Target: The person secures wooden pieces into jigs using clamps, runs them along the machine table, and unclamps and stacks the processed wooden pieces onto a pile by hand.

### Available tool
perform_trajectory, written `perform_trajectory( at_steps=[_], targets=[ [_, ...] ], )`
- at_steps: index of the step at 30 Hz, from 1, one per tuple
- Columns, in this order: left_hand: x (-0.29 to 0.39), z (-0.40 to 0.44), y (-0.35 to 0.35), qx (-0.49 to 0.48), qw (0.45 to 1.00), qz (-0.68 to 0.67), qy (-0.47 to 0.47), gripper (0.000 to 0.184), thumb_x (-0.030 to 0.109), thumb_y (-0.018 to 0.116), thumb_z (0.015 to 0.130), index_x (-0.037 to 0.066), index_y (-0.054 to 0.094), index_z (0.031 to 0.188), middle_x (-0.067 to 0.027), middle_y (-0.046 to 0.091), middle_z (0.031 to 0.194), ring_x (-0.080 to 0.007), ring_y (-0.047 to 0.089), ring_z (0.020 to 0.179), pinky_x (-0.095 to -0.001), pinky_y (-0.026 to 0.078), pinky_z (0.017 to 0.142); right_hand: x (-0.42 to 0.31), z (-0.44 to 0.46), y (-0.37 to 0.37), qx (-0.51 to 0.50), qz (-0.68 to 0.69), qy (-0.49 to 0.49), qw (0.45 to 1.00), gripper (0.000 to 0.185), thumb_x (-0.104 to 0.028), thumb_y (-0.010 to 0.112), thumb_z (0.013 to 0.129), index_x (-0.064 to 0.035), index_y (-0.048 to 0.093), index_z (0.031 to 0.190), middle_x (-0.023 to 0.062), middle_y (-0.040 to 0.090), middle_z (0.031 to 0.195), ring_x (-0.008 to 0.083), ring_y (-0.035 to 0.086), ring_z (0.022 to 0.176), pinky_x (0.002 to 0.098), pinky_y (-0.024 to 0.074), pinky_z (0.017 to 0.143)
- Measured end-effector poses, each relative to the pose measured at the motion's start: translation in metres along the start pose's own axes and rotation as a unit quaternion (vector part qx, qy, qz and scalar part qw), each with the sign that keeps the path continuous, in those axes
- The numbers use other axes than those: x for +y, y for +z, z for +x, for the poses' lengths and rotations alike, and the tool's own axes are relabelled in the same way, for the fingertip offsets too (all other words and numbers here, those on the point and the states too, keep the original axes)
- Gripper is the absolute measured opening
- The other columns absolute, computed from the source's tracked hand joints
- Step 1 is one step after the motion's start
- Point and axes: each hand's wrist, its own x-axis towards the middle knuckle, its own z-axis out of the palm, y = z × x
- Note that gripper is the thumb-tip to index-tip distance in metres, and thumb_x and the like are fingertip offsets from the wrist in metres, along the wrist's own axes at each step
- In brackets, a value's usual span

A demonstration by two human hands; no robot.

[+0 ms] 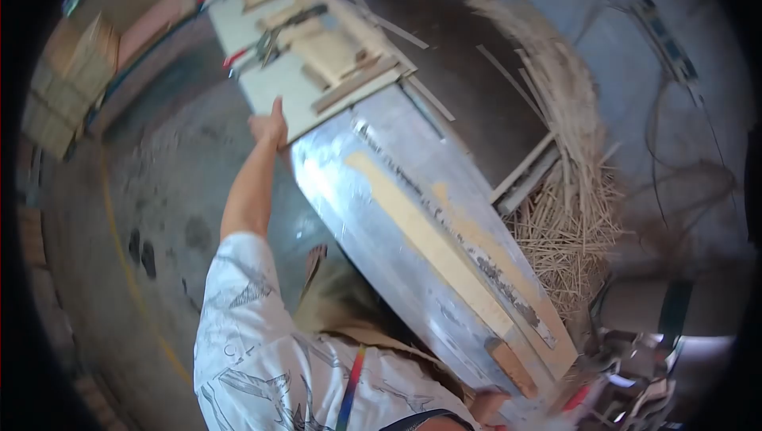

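Pale board (274,91) lay upper left of centre, long axis slanting up-left | left hand (271,126) nearer, touched its left edge, thumb extended, finger grip hidden | right hand (489,405) blurred at bottom, state could not be told

Outward of our left hand (271,123), open air lies over the floor (175,157). Beyond it, a red-handled clamp (270,44) juts across the pale board (274,91) — inward, a wooden strip (357,85) bars our way. Nearer us, we could pass over the metal tabletop (337,185).
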Motion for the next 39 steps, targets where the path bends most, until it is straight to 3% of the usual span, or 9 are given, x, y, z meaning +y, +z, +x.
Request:
perform_trajectory(
  at_steps=[5, 6, 11, 12, 20, 33, 34, 37, 39],
  targets=[
    [-0.010, 0.007, -0.020, -0.026, 0.999, 0.027, 0.023, 0.127, 0.081, 0.072, 0.078, -0.021, 0.038, 0.146, -0.0368, 0.049, 0.151, -0.0468, 0.050, 0.143, -0.0470, 0.042, 0.119, -0.009, 0.048, -0.010, -0.067, -0.140, -0.121, 0.981, 0.038, -0.034, 0.074, 0.096, 0.0031, 0.069, 0.093, 0.0104, 0.068, 0.089, 0.0237, 0.064, 0.073, 0.0383, 0.0567, 0.070],
    [0.002, -0.042, -0.031, 0.002, 0.996, 0.080, 0.035, 0.124, 0.088, 0.054, 0.084, -0.028, 0.055, 0.128, -0.0401, 0.060, 0.137, -0.0458, 0.058, 0.135, -0.0422, 0.047, 0.112, 0.007, 0.064, -0.011, -0.075, -0.169, -0.136, 0.973, 0.037, -0.034, 0.074, 0.096, 0.0032, 0.069, 0.094, 0.0106, 0.068, 0.090, 0.0241, 0.064, 0.074, 0.0386, 0.0567, 0.070],
    [-0.013, -0.009, -0.022, -0.043, 0.982, 0.164, 0.080, 0.119, 0.090, 0.043, 0.087, -0.021, 0.064, 0.125, -0.0394, 0.063, 0.133, -0.0469, 0.057, 0.135, -0.0438, 0.045, 0.114, -0.005, 0.061, -0.051, -0.102, -0.279, -0.182, 0.937, 0.035, -0.032, 0.074, 0.094, 0.0033, 0.070, 0.096, 0.0117, 0.069, 0.091, 0.0260, 0.065, 0.076, 0.0400, 0.0570, 0.072],
    [0.046, -0.109, -0.080, -0.037, 0.999, 0.004, -0.017, 0.100, 0.068, 0.069, 0.091, -0.018, 0.054, 0.139, -0.0374, 0.058, 0.143, -0.0466, 0.056, 0.136, -0.0494, 0.048, 0.111, -0.003, 0.060, -0.054, -0.108, -0.292, -0.189, 0.932, 0.035, -0.031, 0.074, 0.094, 0.0034, 0.070, 0.096, 0.0120, 0.069, 0.091, 0.0264, 0.065, 0.076, 0.0402, 0.0571, 0.072],
    [0.023, -0.080, -0.056, -0.002, 0.999, 0.046, 0.014, 0.099, 0.073, 0.069, 0.088, -0.022, 0.066, 0.118, -0.0393, 0.067, 0.125, -0.0472, 0.065, 0.124, -0.0469, 0.052, 0.103, 0.008, 0.069, -0.080, -0.121, -0.363, -0.226, 0.896, 0.033, -0.028, 0.074, 0.092, 0.0036, 0.071, 0.099, 0.0137, 0.070, 0.094, 0.0293, 0.067, 0.080, 0.0424, 0.0576, 0.074],
    [0.035, -0.080, -0.046, -0.028, 0.996, 0.085, 0.003, 0.103, 0.076, 0.064, 0.090, -0.021, 0.064, 0.124, -0.0368, 0.067, 0.129, -0.0452, 0.064, 0.127, -0.0463, 0.049, 0.108, 0.011, 0.057, -0.099, -0.085, -0.442, -0.260, 0.854, 0.031, -0.023, 0.074, 0.089, 0.0040, 0.073, 0.104, 0.0166, 0.072, 0.098, 0.0342, 0.070, 0.085, 0.0459, 0.0584, 0.078],
    [-0.011, 0.009, -0.009, -0.067, 0.957, 0.250, 0.128, 0.119, 0.092, 0.031, 0.089, -0.014, 0.069, 0.125, -0.0381, 0.062, 0.136, -0.0474, 0.055, 0.137, -0.0441, 0.043, 0.115, 0.012, 0.058, -0.100, -0.079, -0.433, -0.246, 0.864, 0.031, -0.023, 0.074, 0.089, 0.0040, 0.073, 0.105, 0.0168, 0.072, 0.098, 0.0346, 0.071, 0.086, 0.0462, 0.0584, 0.078],
    [0.000, -0.020, -0.018, -0.116, 0.926, 0.332, 0.133, 0.112, 0.083, 0.017, 0.098, -0.014, 0.066, 0.128, -0.0336, 0.069, 0.125, -0.0480, 0.061, 0.130, -0.0456, 0.046, 0.112, 0.040, 0.073, -0.095, -0.030, -0.254, -0.105, 0.961, 0.027, -0.021, 0.065, 0.096, 0.0058, 0.069, 0.096, 0.0189, 0.071, 0.091, 0.0336, 0.067, 0.078, 0.0485, 0.0566, 0.072],
    [-0.013, -0.017, -0.005, -0.112, 0.923, 0.352, 0.105, 0.087, 0.074, 0.011, 0.104, 0.014, 0.062, 0.142, -0.0309, 0.071, 0.123, -0.0516, 0.064, 0.123, -0.0490, 0.048, 0.107, 0.060, 0.099, -0.086, 0.028, -0.030, 0.022, 0.999, 0.029, -0.019, 0.060, 0.100, 0.0069, 0.066, 0.090, 0.0204, 0.069, 0.086, 0.0329, 0.065, 0.073, 0.0500, 0.0554, 0.067]
  ],
)
